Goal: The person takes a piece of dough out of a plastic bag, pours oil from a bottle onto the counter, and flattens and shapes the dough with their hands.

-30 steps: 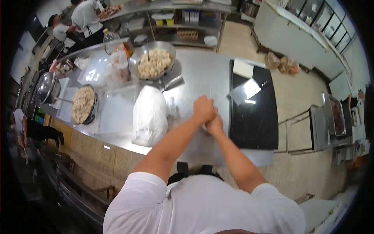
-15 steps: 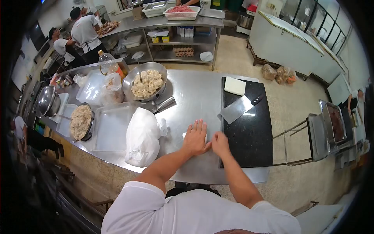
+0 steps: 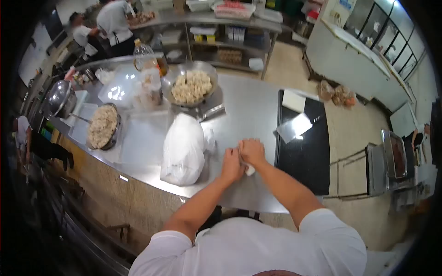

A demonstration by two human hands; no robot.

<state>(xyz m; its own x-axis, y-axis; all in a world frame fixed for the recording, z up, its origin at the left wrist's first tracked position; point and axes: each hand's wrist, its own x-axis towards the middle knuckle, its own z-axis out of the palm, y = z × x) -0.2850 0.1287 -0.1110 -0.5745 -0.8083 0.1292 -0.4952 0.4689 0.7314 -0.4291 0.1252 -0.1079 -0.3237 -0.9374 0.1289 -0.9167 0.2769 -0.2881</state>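
Over the steel table [image 3: 239, 101], my left hand [image 3: 233, 164] and my right hand [image 3: 252, 151] are closed side by side, touching. A small white piece [image 3: 250, 170] shows below them, between the wrists; whether it is dough or cloth I cannot tell, and most of it is hidden. Right of my hands lies a black board [image 3: 304, 165]. On it are a cleaver [image 3: 293, 128] with a broad shiny blade and a white block or folded cloth [image 3: 293, 100]. A full white plastic bag [image 3: 183, 151] sits to the left of my hands.
A metal bowl [image 3: 213, 71] of pale lumpy food and a pan of similar mixture [image 3: 102, 125] stand at the left, around a clear tray [image 3: 142, 138]. Behind them is an oil bottle [image 3: 143, 54]. Co-workers [image 3: 115, 23] stand at the back left. A metal rack [image 3: 377, 168] stands right.
My left hand has gone from flat and spread on the table to curled. My right hand has come over against it, and the white piece now shows below both. The view has shifted.
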